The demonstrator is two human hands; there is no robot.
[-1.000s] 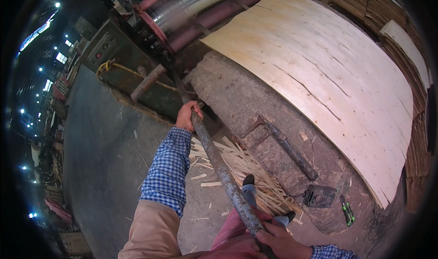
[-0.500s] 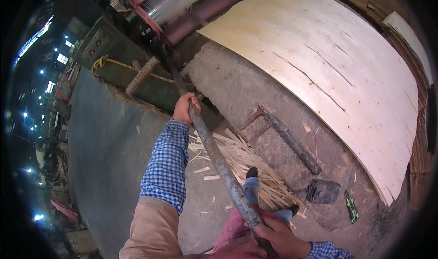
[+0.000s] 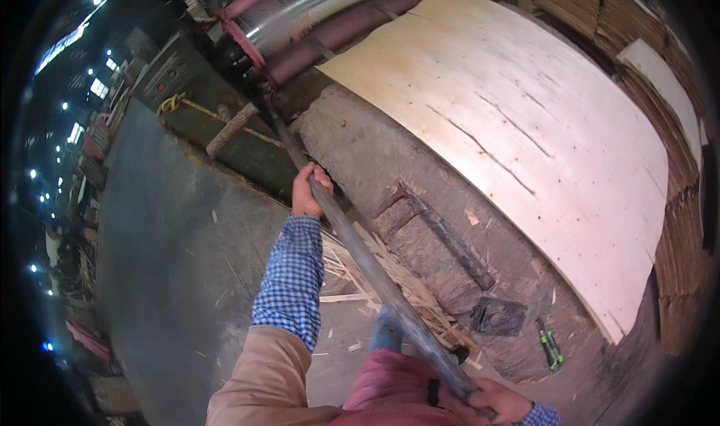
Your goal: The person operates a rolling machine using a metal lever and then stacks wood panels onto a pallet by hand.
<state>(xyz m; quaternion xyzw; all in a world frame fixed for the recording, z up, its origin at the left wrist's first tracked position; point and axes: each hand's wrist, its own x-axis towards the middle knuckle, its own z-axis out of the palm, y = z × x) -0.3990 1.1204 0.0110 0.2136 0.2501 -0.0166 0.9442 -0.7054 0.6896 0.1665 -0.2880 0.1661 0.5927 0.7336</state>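
Gripping a long grey metal bar with both hands, the person stands at the foot of a concrete platform that carries a broad sheet of pale veneer. The left hand is closed round the bar partway up, beside the platform's near edge; the right hand is wrapped round the bar's low end, close to the body and below the platform. Compared with a second ago, the left hand sits higher and farther forward along the platform's edge, and the bar's far tip has pushed deeper toward the red rollers at the platform's far end; that reads as the bar being thrust or levered into the machinery there. The bar's long axis runs diagonally, from the right hand up and leftward past the platform's corner, its tip pointing at the gap under the rollers. Wood splinters lie heaped at the platform's base, and a green-handled tool rests on its near end.
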